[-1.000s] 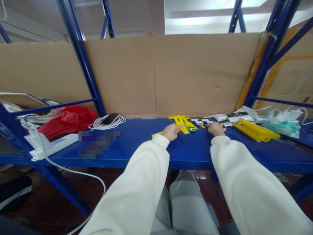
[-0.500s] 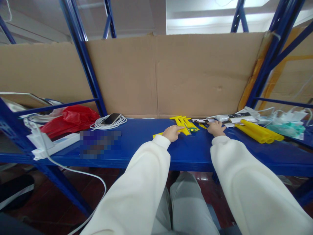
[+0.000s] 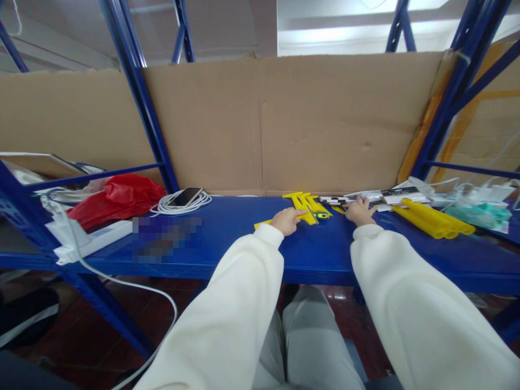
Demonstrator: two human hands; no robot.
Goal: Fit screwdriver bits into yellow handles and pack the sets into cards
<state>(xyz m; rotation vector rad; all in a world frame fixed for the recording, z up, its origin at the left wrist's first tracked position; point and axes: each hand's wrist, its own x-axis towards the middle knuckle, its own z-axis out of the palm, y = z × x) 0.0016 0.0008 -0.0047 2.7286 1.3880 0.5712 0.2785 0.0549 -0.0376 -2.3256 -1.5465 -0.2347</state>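
My left hand point(image 3: 286, 221) is closed over a yellow scraper-like tool point(image 3: 262, 223); one end of it sticks out left of the hand, and the grip itself is partly hidden. Just beyond lie several yellow T-shaped tools point(image 3: 299, 200), side by side. A small green-and-dark item point(image 3: 322, 215) with a yellow edge is right of the left fingertips; its kind is unclear. Fingers spread, my right hand point(image 3: 361, 212) rests at the near side of some black-and-white slim items point(image 3: 333, 200). A small yellow piece point(image 3: 338, 209) lies left of its fingers.
Yellow tubes point(image 3: 433, 219) and white packets point(image 3: 402, 195) lie to the right on the blue shelf point(image 3: 239, 244). Leftward are a phone point(image 3: 186, 197) on a coiled white cable point(image 3: 162, 206), a red bag point(image 3: 130, 196) and a white box point(image 3: 105, 236). Cardboard point(image 3: 325, 124) stands behind.
The view has shifted very slightly. Both hands stay in nearly the same places, and the things on the shelf have not visibly moved.
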